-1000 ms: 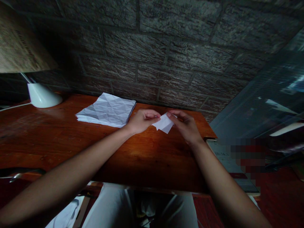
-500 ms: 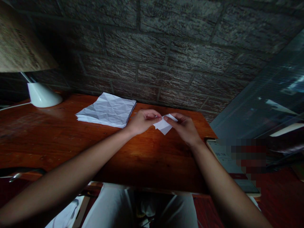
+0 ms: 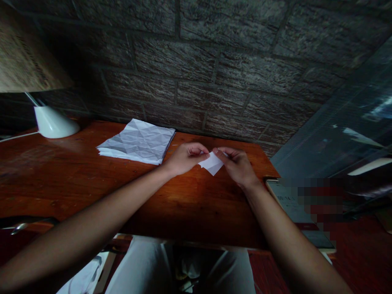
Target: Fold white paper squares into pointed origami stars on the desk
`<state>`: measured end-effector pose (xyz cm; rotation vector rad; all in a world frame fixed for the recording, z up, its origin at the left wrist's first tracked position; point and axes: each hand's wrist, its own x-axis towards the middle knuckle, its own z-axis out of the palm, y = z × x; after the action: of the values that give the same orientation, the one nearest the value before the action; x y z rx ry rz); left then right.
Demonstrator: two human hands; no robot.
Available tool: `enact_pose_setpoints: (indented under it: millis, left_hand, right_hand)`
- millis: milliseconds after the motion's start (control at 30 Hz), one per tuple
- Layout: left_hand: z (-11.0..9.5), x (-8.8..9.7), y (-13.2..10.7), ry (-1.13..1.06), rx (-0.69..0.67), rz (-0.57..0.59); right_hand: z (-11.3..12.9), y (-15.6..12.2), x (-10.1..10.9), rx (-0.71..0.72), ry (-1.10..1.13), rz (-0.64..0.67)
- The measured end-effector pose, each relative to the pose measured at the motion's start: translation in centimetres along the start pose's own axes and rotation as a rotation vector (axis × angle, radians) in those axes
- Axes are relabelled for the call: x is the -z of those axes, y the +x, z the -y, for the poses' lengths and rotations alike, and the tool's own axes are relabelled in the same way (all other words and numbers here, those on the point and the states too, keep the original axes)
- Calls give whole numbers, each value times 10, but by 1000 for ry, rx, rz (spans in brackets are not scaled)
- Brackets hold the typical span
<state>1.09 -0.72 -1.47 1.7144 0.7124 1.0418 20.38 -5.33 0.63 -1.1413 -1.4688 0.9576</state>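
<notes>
A small folded piece of white paper (image 3: 213,165) is held above the wooden table between both hands. My left hand (image 3: 186,158) pinches its left upper edge between thumb and fingers. On the other side, my right hand (image 3: 237,163) grips the paper's upper right part, with the thumb on the near face and the fingers behind it. One corner of the paper points down toward me. Left of my hands lies a stack of creased white paper sheets (image 3: 139,141), its top sheet covered in fold lines.
A lamp with a white base (image 3: 55,122) and a woven shade (image 3: 27,57) stands at the left of the wooden table (image 3: 76,175). A stone-block wall (image 3: 196,57) rises behind. To the right are a tablet-like screen (image 3: 281,194) and a translucent panel (image 3: 330,118).
My right thumb has shifted slightly up and toward my left hand, along the top of the paper. The paper has dipped a little. The sheet stack stays put.
</notes>
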Motion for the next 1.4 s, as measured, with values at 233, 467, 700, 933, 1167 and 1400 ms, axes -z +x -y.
enact_pose_setpoints:
  millis: [233,467,700,933,1167,1400]
  left_hand:
    - [-4,0,-1,-95,118,31]
    - [-7,-1,-2,-210,192,-18]
    - [-14,5,-2,-197,286,-7]
    - [-15,16,1,-242,294,7]
    - [-11,18,1,-179,262,62]
    - [-11,13,2,-106,113,3]
  right_hand:
    - [0,-2,-4,-12,48,17]
    - [0,-2,-4,-41,58,32]
    - [-4,0,-2,-28,31,-8]
    - [-1,1,1,-40,48,-87]
    - [-3,1,-1,-21,41,-75]
    - [-3,2,-1,34,27,-112]
